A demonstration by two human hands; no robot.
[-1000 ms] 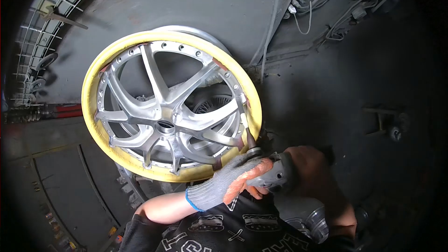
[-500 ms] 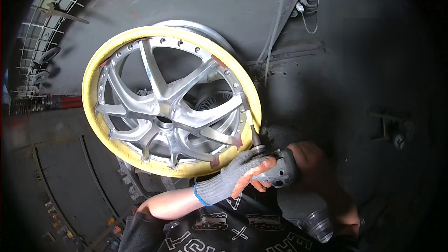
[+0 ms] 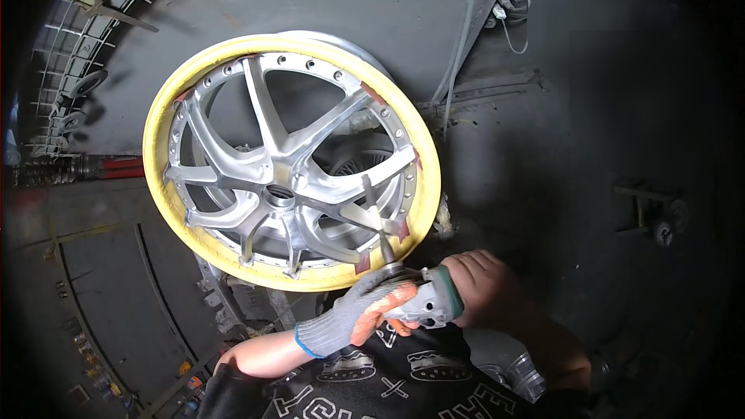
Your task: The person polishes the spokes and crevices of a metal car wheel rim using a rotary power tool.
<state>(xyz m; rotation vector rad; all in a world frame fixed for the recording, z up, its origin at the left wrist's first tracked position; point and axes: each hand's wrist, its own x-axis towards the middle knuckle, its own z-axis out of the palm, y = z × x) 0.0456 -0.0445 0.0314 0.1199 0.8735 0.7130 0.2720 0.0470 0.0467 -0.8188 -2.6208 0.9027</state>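
Both hands and the long tool have moved a bit toward the left since half a second ago. Back then, the tip was by the inner edge of the yellow ring, at the end of the right spoke; now it is further in, over the spokes. The left hand [image 3: 353,322], in a grey knit glove with orange palm and blue cuff, is curled around the front of a grey power tool with a green band [image 3: 431,302]. The right hand [image 3: 479,283] is closed around its back end, by the green band, with the fingers bent. From the tool, a thin metal rod with a dark collar [image 3: 374,206] points up and away from the body. It crosses the low right spoke, and I cannot tell if its tip touches the metal.

The big silver metal wheel with split spokes [image 3: 262,101] sits in front of the person, tilted. Around its edge goes a wide yellow ring [image 3: 157,159], with red-brown patches [image 3: 363,262] near some spoke ends. Wide gaps lie between the spokes, and darker things show through them. The ring's low right edge is close to the tool. The white wire rack [image 3: 74,39] is well apart from the wheel at the far left. A thin grey hose [image 3: 462,54] hangs past the right edge, nearer but apart.
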